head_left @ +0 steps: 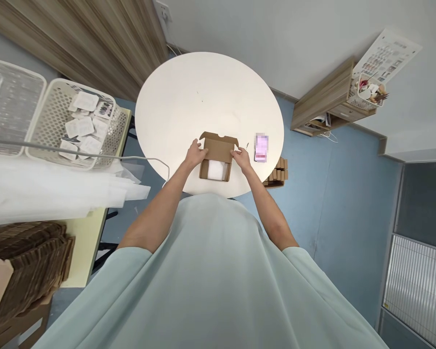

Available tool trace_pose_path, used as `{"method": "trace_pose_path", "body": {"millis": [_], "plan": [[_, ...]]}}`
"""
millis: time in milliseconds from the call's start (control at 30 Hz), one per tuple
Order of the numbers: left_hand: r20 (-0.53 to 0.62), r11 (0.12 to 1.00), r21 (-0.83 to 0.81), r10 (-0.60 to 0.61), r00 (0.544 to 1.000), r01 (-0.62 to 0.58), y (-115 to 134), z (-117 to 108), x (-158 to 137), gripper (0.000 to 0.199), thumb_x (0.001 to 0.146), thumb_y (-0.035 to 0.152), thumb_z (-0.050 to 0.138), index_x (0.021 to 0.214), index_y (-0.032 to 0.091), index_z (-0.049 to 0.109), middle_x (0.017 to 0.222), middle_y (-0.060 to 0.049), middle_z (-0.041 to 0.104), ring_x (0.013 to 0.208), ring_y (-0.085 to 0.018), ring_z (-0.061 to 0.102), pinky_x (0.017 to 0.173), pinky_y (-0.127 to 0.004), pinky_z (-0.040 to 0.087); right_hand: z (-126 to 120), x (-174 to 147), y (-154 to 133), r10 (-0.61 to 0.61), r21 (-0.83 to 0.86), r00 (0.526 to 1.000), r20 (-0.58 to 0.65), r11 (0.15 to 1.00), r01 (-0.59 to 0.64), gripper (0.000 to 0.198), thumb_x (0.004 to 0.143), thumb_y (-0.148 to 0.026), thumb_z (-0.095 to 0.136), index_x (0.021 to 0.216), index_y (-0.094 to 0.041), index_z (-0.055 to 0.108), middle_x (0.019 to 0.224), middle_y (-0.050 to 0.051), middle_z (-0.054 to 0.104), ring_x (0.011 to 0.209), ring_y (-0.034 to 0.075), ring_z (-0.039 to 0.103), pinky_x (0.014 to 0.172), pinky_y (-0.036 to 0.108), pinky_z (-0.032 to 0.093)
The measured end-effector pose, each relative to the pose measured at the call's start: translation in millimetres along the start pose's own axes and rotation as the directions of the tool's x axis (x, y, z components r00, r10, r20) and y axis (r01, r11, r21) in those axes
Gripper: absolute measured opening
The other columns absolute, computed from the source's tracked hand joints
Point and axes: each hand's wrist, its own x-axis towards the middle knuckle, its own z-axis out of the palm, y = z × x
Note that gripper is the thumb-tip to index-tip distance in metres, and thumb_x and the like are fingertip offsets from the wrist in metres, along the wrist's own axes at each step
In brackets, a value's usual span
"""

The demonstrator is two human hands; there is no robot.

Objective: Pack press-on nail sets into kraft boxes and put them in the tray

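Note:
A small brown cardboard box (229,173) lies on the round white table (207,82) close to my body. Its lid (218,149) is raised and leans away from me, with side flaps showing. Inside rests something white and flat (215,170), whose kind I cannot make out. My left hand (195,153) pinches the lid's left edge between thumb and fingers. At the opposite edge, my right hand (241,157) grips the lid in the same way.
A phone with a blurred pink screen (261,148) lies right of the box. Small cartons (279,170) sit below the table's right edge. To the left are a basket of white packets (83,123), white foam sheets (51,186), flattened cardboard (39,261) and a cable (138,157).

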Motion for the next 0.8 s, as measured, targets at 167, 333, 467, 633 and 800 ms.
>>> {"method": "trace_pose_path", "body": {"millis": [167,333,467,633,800], "plan": [[-0.027,0.990,-0.037,0.137,0.990,-0.138,5.3,-3.8,1.4,0.097,0.093,0.022,0.070,0.178,0.014,0.025,0.169,-0.025,0.053,0.140,-0.033,0.067,0.121,-0.049,0.051,-13.7,-2.3,-14.1,-0.035,0.073,0.999,-0.009,0.997,0.036,0.073,0.100,-0.042,0.071,0.165,-0.020,0.046,0.158,0.018,0.066,0.134,0.029,0.072,0.118,0.046,0.057],[-0.031,0.989,-0.006,0.144,0.989,-0.144,0.2,2.4,-9.8,0.096,0.090,0.019,0.073,0.177,0.014,0.031,0.166,-0.024,0.055,0.144,-0.035,0.065,0.121,-0.048,0.052,-13.6,-14.2,-14.2,-0.102,-0.010,0.994,0.029,0.995,0.102,0.072,0.101,-0.039,0.068,0.167,-0.022,0.045,0.159,0.018,0.064,0.132,0.030,0.073,0.116,0.046,0.058],[-0.038,0.983,0.065,0.173,0.984,-0.170,-17.7,8.4,-22.3,0.098,0.086,0.020,0.076,0.175,0.018,0.036,0.166,-0.022,0.055,0.145,-0.038,0.064,0.124,-0.053,0.051,-7.2,-32.5,-1.4,-0.153,-0.111,0.986,0.066,0.981,0.160,0.072,0.101,-0.033,0.063,0.169,-0.021,0.042,0.161,0.019,0.061,0.130,0.031,0.073,0.115,0.048,0.060],[-0.034,0.950,0.158,0.279,0.960,-0.271,-40.7,14.1,-48.8,0.091,0.086,0.022,0.074,0.171,0.017,0.041,0.168,-0.022,0.054,0.147,-0.039,0.062,0.124,-0.056,0.050,-2.7,-68.6,13.1,-0.233,-0.250,0.965,0.120,0.934,0.256,0.072,0.100,-0.027,0.059,0.170,-0.021,0.042,0.163,0.020,0.057,0.137,0.033,0.067,0.117,0.054,0.058],[-0.046,0.883,0.289,0.398,0.916,-0.369,-44.8,7.9,-82.8,0.079,0.092,0.022,0.069,0.168,0.020,0.046,0.173,-0.017,0.050,0.161,-0.036,0.047,0.134,-0.054,0.039,-5.4,-101.5,14.0,-0.238,-0.307,0.967,0.091,0.917,0.254,0.071,0.103,-0.029,0.060,0.170,-0.020,0.041,0.171,0.019,0.050,0.158,0.032,0.051,0.130,0.052,0.048]]}}
